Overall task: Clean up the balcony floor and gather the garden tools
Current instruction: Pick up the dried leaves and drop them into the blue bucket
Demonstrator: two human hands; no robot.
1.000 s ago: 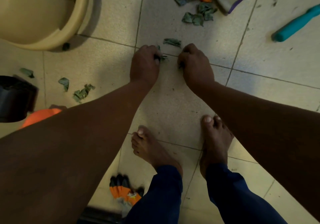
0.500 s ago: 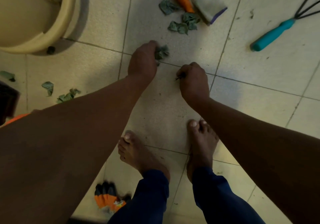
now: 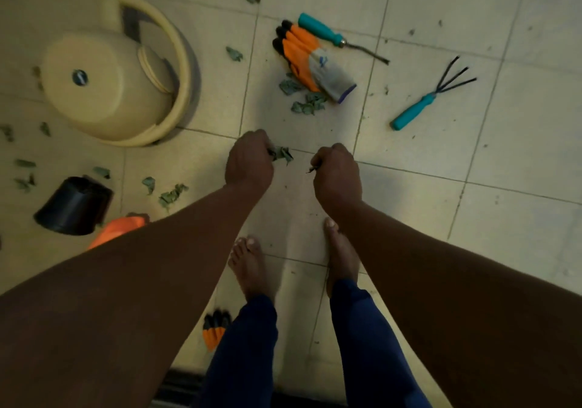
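Teal-handled rake (image 3: 425,105) lying on tile, prongs pointing up-right, handle down-left

A home balcony used for potted plants

Pale square floor tiles (image 3: 519,143) carry dry leaf scraps (image 3: 307,105), a teal-handled hand rake (image 3: 431,102), an orange gardening glove (image 3: 311,61), an overturned cream plastic pot (image 3: 104,89) and a tipped black nursery pot (image 3: 74,206); the person's bare feet (image 3: 252,269) stand on the tiles.
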